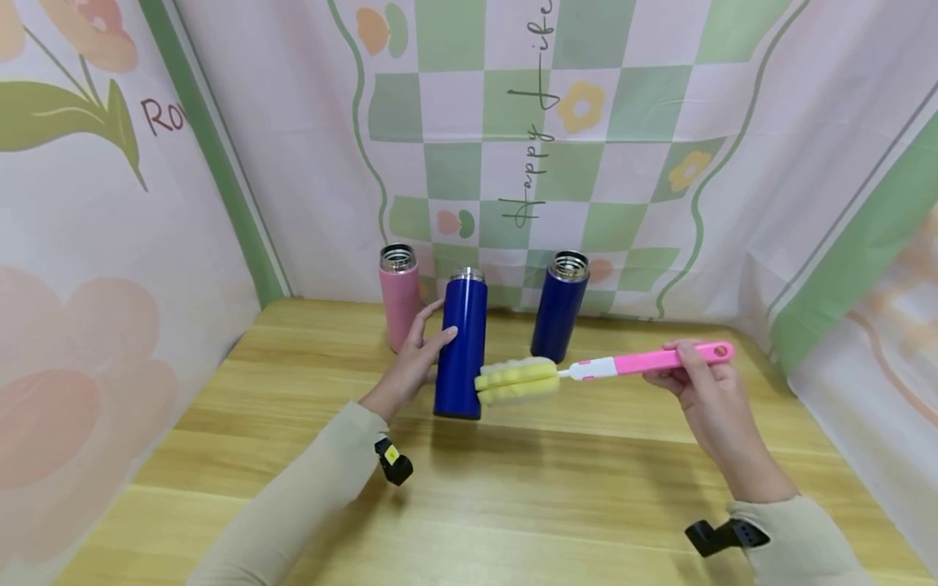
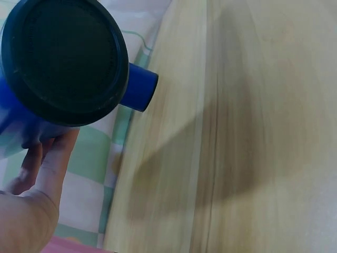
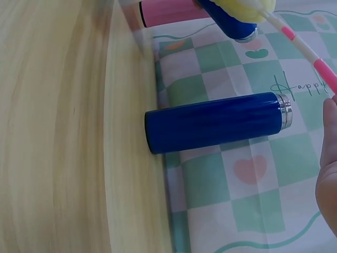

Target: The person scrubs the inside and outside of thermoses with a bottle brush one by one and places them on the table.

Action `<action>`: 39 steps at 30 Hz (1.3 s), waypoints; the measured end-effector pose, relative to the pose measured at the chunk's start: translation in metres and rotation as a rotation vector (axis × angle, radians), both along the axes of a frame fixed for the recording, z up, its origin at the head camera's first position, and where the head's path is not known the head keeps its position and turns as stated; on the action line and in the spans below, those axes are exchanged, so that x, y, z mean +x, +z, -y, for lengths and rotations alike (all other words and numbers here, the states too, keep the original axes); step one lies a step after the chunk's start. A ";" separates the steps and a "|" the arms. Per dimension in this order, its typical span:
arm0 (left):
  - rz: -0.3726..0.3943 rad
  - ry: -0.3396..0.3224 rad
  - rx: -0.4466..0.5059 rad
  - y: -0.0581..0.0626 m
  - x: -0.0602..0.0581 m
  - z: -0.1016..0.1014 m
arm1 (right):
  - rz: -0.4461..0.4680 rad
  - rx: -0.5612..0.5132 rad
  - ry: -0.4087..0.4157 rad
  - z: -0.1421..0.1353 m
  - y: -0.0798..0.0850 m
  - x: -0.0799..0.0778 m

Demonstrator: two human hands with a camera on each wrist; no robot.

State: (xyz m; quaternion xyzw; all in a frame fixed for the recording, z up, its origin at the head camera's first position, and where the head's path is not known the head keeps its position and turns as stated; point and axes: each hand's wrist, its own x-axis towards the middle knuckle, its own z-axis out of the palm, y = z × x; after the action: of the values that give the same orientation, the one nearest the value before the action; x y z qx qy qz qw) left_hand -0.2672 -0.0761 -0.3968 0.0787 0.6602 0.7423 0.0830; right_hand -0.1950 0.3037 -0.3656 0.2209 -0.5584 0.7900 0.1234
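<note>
My left hand [image 1: 414, 358] grips a blue bottle [image 1: 462, 350] round its side, lifted off the table with its steel mouth tipped away. In the left wrist view the dark base [image 2: 66, 60] of that bottle faces the camera. My right hand [image 1: 707, 395] holds a bottle brush by its pink handle [image 1: 659, 358]. The brush's yellow sponge head [image 1: 519, 381] points left and overlaps the lower side of the held bottle in the head view. In the right wrist view, the sponge [image 3: 247, 8] sits at the top edge, in front of the held bottle [image 3: 231, 21].
A pink bottle [image 1: 400, 305] without a lid stands behind my left hand. Another lidless dark blue bottle [image 1: 560, 309] stands at the back, right of the held one. The wooden table [image 1: 586, 488] ends against a checked fabric curtain [image 1: 513, 106].
</note>
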 end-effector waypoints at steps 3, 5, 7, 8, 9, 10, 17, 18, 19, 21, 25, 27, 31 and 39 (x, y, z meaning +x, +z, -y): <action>-0.006 -0.014 -0.004 -0.001 0.000 -0.001 | -0.010 -0.003 0.017 -0.001 0.001 -0.003; -0.004 -0.018 -0.003 -0.002 0.001 -0.001 | -0.020 -0.015 0.029 -0.001 0.002 -0.004; -0.002 -0.024 0.001 -0.002 0.001 -0.001 | -0.031 -0.037 0.035 -0.001 0.003 -0.006; -0.001 -0.029 0.004 -0.002 0.002 -0.001 | -0.037 -0.057 0.036 0.000 0.003 -0.008; 0.002 -0.033 0.009 -0.003 0.002 -0.002 | -0.045 -0.078 0.039 0.000 0.004 -0.009; 0.003 -0.038 0.011 -0.003 0.002 -0.002 | -0.053 -0.093 0.037 0.000 0.005 -0.010; 0.006 -0.076 -0.011 -0.006 0.002 -0.005 | -0.097 -0.179 -0.006 0.002 0.009 -0.015; 0.005 -0.080 -0.012 -0.006 0.002 -0.006 | -0.100 -0.184 -0.013 0.002 0.010 -0.016; 0.005 -0.079 -0.015 -0.006 0.003 -0.006 | -0.097 -0.182 -0.024 0.002 0.011 -0.016; 0.009 -0.081 -0.034 -0.006 0.004 -0.007 | -0.092 -0.181 -0.037 0.003 0.011 -0.015; 0.017 -0.082 -0.097 -0.005 0.006 -0.009 | -0.073 -0.175 -0.062 0.004 0.013 -0.013; 0.010 -0.081 -0.129 -0.004 0.005 -0.009 | -0.066 -0.177 -0.079 0.004 0.013 -0.012; 0.001 -0.076 -0.164 -0.005 0.004 -0.010 | -0.062 -0.191 -0.105 0.004 0.015 -0.012; 0.011 -0.086 -0.130 -0.004 0.005 -0.011 | -0.073 -0.242 -0.136 0.004 0.015 -0.012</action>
State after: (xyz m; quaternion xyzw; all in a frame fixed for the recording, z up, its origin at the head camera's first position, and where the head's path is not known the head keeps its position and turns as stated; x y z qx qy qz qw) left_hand -0.2623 -0.0656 -0.4010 0.0973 0.7027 0.6939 0.1236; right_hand -0.2074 0.3000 -0.3504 0.1947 -0.4678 0.8328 0.2228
